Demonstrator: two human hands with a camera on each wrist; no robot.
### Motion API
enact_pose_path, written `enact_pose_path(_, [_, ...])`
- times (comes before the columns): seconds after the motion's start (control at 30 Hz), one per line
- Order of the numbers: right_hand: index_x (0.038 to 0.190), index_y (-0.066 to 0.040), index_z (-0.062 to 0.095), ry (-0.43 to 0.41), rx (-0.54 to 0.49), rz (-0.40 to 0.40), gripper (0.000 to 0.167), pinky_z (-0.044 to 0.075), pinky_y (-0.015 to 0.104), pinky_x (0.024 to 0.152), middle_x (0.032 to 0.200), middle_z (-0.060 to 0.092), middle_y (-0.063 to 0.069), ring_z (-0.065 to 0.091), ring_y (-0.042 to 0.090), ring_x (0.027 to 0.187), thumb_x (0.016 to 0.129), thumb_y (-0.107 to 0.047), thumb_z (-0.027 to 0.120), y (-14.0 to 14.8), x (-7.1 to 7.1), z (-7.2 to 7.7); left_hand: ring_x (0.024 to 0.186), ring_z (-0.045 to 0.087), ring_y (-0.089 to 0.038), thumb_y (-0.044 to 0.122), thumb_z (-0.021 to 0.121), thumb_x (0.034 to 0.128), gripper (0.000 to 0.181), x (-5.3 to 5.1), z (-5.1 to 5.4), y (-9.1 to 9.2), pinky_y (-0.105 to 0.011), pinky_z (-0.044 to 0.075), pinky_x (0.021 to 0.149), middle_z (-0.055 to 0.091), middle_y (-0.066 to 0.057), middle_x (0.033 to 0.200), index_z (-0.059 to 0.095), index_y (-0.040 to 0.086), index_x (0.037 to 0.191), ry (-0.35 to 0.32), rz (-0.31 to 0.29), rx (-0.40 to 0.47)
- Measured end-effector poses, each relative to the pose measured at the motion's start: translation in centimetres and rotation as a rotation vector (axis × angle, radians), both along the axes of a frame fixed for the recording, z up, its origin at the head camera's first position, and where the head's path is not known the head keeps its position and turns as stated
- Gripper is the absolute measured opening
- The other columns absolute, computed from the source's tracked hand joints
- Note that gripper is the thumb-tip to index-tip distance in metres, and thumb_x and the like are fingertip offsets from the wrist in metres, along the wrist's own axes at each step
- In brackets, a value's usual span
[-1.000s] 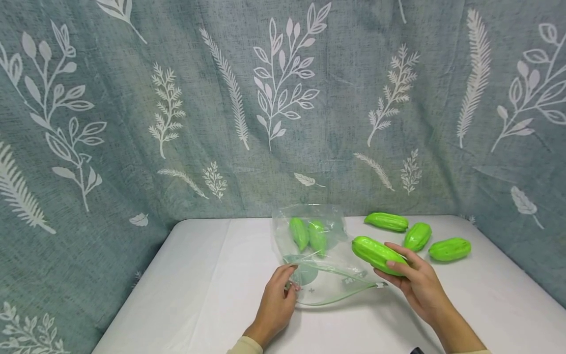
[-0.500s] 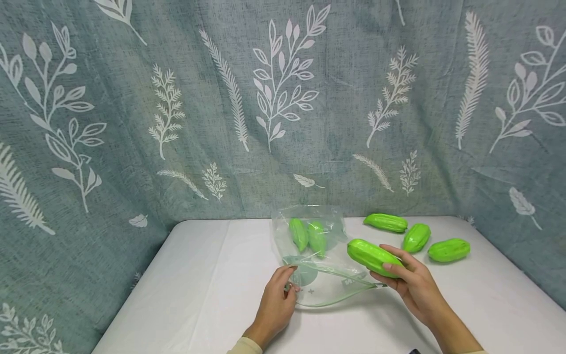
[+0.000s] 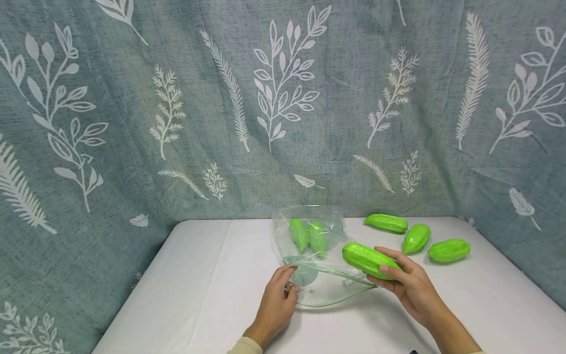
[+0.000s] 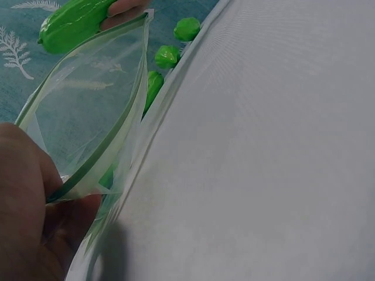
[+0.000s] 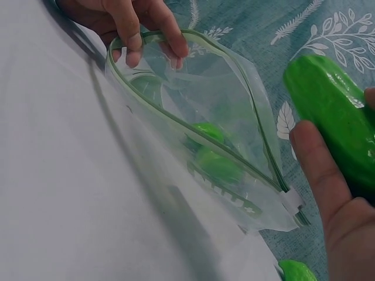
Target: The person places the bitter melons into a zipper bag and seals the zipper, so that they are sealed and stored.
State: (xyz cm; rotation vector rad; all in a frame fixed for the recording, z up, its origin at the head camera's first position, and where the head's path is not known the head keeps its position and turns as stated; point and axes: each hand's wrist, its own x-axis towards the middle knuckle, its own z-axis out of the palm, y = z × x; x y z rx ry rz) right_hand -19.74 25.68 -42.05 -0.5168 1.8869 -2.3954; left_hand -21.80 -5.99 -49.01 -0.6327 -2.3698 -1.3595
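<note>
A clear zip bag [image 3: 305, 272] with a green-edged mouth lies on the table, its mouth gaping toward me. My left hand [image 3: 277, 299] pinches the left end of that mouth between thumb and fingers. In my right hand [image 3: 412, 283] I grip a glossy green ridged gourd [image 3: 368, 260], held above the right side of the bag's mouth and outside it. Deep in the bag lie two similar gourds, a left one [image 3: 299, 235] and a right one [image 3: 317, 238]. The right wrist view shows a white slider [image 5: 291, 201] at the mouth's right corner.
Three more green gourds rest at the back right: one near the rear edge [image 3: 386, 222], a middle one [image 3: 417, 238] and one farthest right [image 3: 449, 250]. A leaf-patterned curtain [image 3: 247, 187] rises behind the white table [image 3: 212, 280] and along its sides.
My right hand has moved left and slightly down with the gourd, bringing it over the bag's mouth. The left hand stays at the bag's edge.
</note>
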Motion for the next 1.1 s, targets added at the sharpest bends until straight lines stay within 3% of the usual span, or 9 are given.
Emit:
enact_pose_path(0.2, [0.144,-0.006,0.05,-0.009,0.017,0.023,0.041,0.05,0.046,0.097,0.136,0.037,0.015,0.06,0.024,0.115,0.103,-0.004,0.05,-0.2,0.1,0.0,0.115,0.055,-0.018,0.0,0.059,0.0908,0.044,-0.1,0.0,0.1,-0.022,0.053,0.077,0.054,-0.005,0.136,0.058,0.0,0.135,-0.011,0.0,0.002])
enact_pose_path(0.57, [0.144,0.004,0.045,0.031,0.063,0.062,0.043,0.051,0.05,0.095,0.133,0.042,0.018,0.061,0.027,0.113,0.102,-0.001,0.049,-0.7,0.1,-0.2,0.116,0.054,-0.017,0.0,0.061,0.0905,0.045,0.1,0.1,0.1,-0.022,0.052,0.077,0.054,-0.004,0.136,0.058,0.001,0.135,-0.002,0.007,-0.005])
enact_pose_path(1.1, [0.143,0.006,0.045,0.029,0.084,0.086,0.043,0.051,0.051,0.095,0.135,0.043,0.017,0.059,0.028,0.115,0.101,-0.001,0.05,-1.2,0.2,-0.3,0.126,0.051,-0.019,0.0,0.061,0.0907,0.045,0.2,0.3,0.1,-0.024,0.051,0.083,0.054,-0.004,0.137,0.057,0.002,0.136,-0.01,0.013,-0.013])
